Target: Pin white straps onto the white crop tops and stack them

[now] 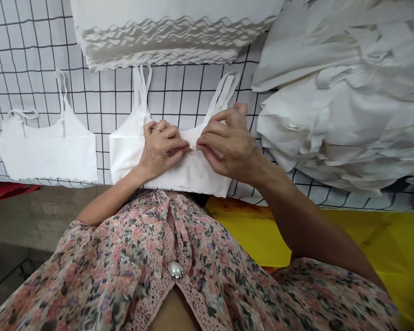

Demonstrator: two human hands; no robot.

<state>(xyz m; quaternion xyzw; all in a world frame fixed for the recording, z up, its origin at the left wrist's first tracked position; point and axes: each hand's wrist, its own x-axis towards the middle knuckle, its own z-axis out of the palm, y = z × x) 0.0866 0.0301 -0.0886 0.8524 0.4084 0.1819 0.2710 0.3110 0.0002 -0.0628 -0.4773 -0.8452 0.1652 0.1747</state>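
1. White bralette [189, 172]: smooth, plain fabric with a scalloped hem. It lies flat, straps pointing away from the wearer, on the near edge of a white grid-printed board [179, 87], just in front of the person's torso.
2. Left hand [160, 154]: rests on the bralette's upper edge, fingers curled, with one ring [157, 129] on a finger. Its fingertips [183, 145] sit just beside a small silver metal piece [194, 147]. Whether they grip the fabric, I cannot tell.
3. Right hand [231, 147]: fingers bent and nearly closed, with thumb and forefinger pinching the metal piece at the bralette's upper edge.
4. Count of bralettes flat on the board: two. The second bralette [44, 149] lies just left of the first, not touching it, with one strap bent sideways.
5. Above the hands: one stack of scallop-edged white fabric pieces [158, 39], overlapping the board.
6. To the right: one loose heap of white fabric [341, 101].
7. Person's clothing: one floral blouse [207, 257] with lace trim and one pearl button [175, 270].
8. Beyond the board: one yellow surface [365, 239], lower right; one red object [10, 191], far left.
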